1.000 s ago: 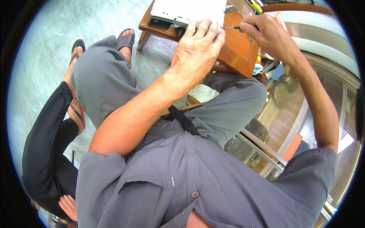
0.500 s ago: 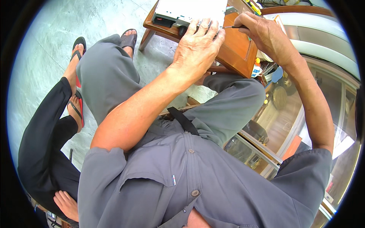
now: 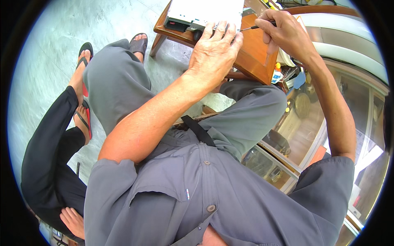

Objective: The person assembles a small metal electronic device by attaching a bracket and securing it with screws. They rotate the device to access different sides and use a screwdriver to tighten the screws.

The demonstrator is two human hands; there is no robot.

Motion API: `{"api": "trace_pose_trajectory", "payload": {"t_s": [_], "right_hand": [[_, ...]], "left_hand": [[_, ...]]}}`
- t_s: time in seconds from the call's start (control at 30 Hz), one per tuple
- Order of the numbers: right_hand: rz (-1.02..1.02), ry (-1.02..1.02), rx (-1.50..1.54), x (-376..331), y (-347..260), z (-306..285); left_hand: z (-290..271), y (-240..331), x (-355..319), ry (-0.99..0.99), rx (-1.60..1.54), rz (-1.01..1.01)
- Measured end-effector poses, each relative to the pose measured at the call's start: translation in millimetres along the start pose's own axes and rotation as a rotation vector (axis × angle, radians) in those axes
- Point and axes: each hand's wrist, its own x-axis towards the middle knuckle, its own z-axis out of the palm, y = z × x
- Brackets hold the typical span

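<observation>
A flat electronic unit in a white metal case point(image 3: 205, 10), with a dark recessed side facing me, rests on a brown wooden stool point(image 3: 256, 53) at the top of the view. My left hand point(image 3: 215, 51) holds its near right edge, with the fingertips over the top. The thumb's grip is hidden. My right hand point(image 3: 287, 35) is closed around the dark handle of a thin screwdriver point(image 3: 251, 28). The shaft points left, and its tip meets the unit's right edge close to my left fingertips. The exact contact point is too small to make out.
Someone in black trousers point(image 3: 45, 164) and flip-flops sits close on my left. Right of the stool stands a glass-fronted cabinet point(image 3: 303, 123). Small items, among them a white bottle point(image 3: 277, 76), are crowded beside the stool. My knees frame the space below it.
My right hand has shifted slightly right and changed its hold, so more of the screwdriver's shaft shows and its handle tilts up. My left hand stays on the unit.
</observation>
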Motion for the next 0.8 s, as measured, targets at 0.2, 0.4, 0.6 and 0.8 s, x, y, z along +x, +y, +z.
{"api": "trace_pose_trajectory", "payload": {"t_s": [0.2,0.4,0.6,0.8], "right_hand": [[0.101,-0.039,0.149,-8.8,-7.0,-2.0],[-0.334,0.089,-0.098,-16.9,9.6,8.9],[-0.410,0.091,-0.227,-13.9,16.8,9.3],[-0.236,0.045,-0.076,-8.8,3.1,2.1]], "left_hand": [[1.1,-0.6,1.1,0.005,0.020,0.005],[5.4,-3.1,-1.1,0.044,-0.001,0.009],[6.8,-3.1,-2.6,0.051,0.005,0.009],[6.3,-2.4,-2.5,0.053,0.022,0.014]]}}
